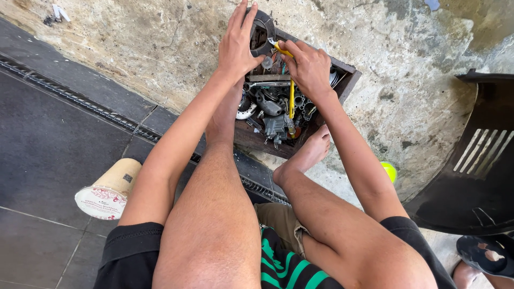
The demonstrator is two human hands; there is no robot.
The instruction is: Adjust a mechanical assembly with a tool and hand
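A wooden box (347,80) crammed with greasy metal parts sits on the rough concrete floor (407,101), just beyond the person's bare feet. The left hand (238,45) lies flat over the box's far corner, fingers spread and pressing on a dark curved part (262,33) there. The right hand (308,67) is above the middle of the box, fingers curled around what looks like a yellow-handled tool (291,99) running down into the parts. A tan paper cup (110,188) lies tipped over, left of the box
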